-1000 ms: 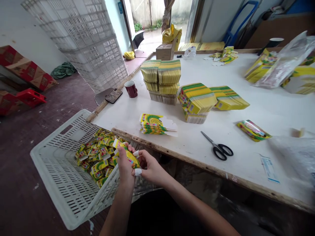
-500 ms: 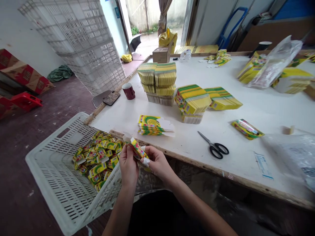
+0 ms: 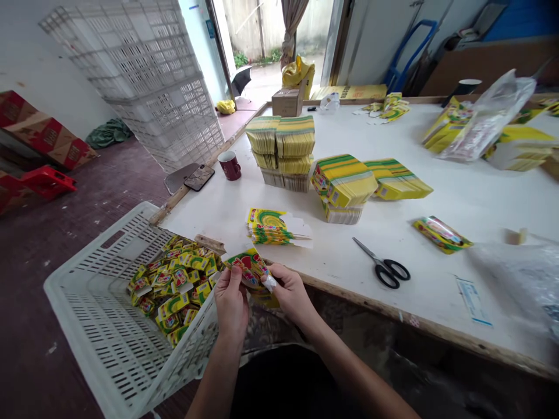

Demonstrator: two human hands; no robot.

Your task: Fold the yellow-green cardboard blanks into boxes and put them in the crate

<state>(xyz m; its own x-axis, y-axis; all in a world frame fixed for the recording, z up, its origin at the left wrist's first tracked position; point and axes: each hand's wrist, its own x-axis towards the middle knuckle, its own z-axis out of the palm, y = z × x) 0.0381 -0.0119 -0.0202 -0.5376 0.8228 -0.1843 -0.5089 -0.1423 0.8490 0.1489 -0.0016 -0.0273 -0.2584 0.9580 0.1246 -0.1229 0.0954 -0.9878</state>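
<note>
Just off the table's front edge, a yellow and green cardboard box (image 3: 250, 269) is held between both hands, its printed face turned up. My left hand (image 3: 231, 299) pinches its left end, thumb on top. My right hand (image 3: 290, 294) grips the right end, with white tape wrapped on a finger. More yellow card shows below the box, partly hidden by the hands. On the table ahead lies a small pile of flat cartons (image 3: 271, 227). To the left, a white plastic crate (image 3: 109, 343) holds many small yellow boxes (image 3: 179, 276).
Black-handled scissors (image 3: 384, 267) lie to the right on the white table (image 3: 323, 265). Bundled carton stacks (image 3: 294, 139) stand farther back, near a maroon mug (image 3: 229, 166) and a phone (image 3: 200, 177). A shiny packet (image 3: 442, 234) and clear plastic (image 3: 515, 279) are at right.
The box has turned from a narrow edge-on view to show its broad printed face. Both hands have shifted slightly right, still holding it. The camera view has moved a little.
</note>
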